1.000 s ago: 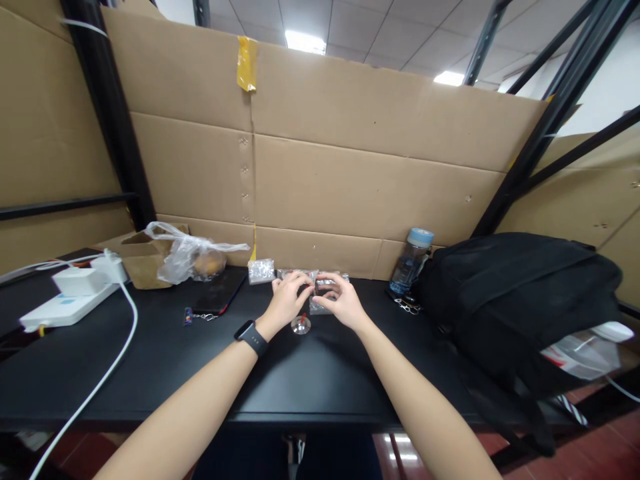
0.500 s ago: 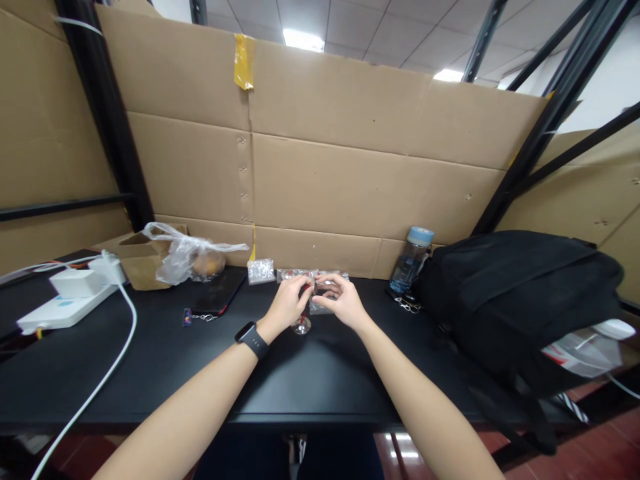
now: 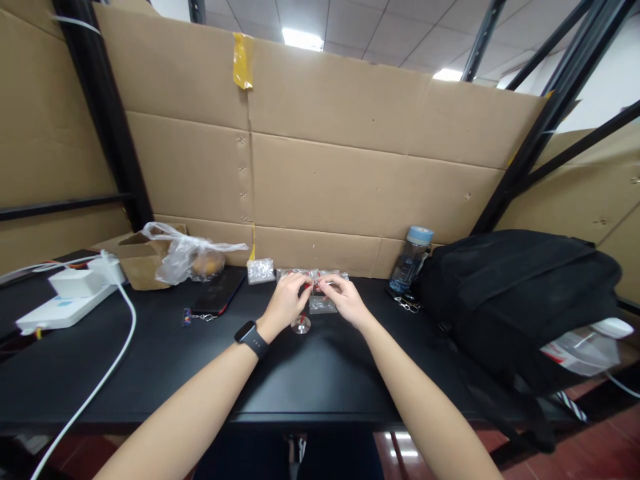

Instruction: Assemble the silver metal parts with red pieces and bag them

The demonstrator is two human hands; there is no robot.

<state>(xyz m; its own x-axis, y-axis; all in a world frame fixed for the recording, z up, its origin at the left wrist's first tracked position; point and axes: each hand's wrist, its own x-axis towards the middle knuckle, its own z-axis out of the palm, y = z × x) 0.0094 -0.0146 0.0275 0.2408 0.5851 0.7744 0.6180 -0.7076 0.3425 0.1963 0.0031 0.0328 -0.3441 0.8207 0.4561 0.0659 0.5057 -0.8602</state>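
Observation:
My left hand (image 3: 289, 301), with a black watch on the wrist, and my right hand (image 3: 344, 298) meet at the back middle of the black table (image 3: 150, 360). Both are pinched together on a tiny red and silver part (image 3: 309, 286) that is too small to make out. Just below the hands a small clear round piece (image 3: 301, 325) lies on the table. A small clear plastic bag (image 3: 323, 305) lies under my right hand, and more clear bags of small metal parts (image 3: 261, 271) sit behind against the cardboard wall.
A black backpack (image 3: 520, 287) fills the right side, with a blue-capped water bottle (image 3: 411, 261) and keys beside it. At left are a phone (image 3: 220, 292), a cardboard box with a plastic bag (image 3: 187, 257), a white power strip (image 3: 60, 303) and its cable.
My hands have drawn closer together and lifted slightly off the small bag. A small red part now shows between the fingertips.

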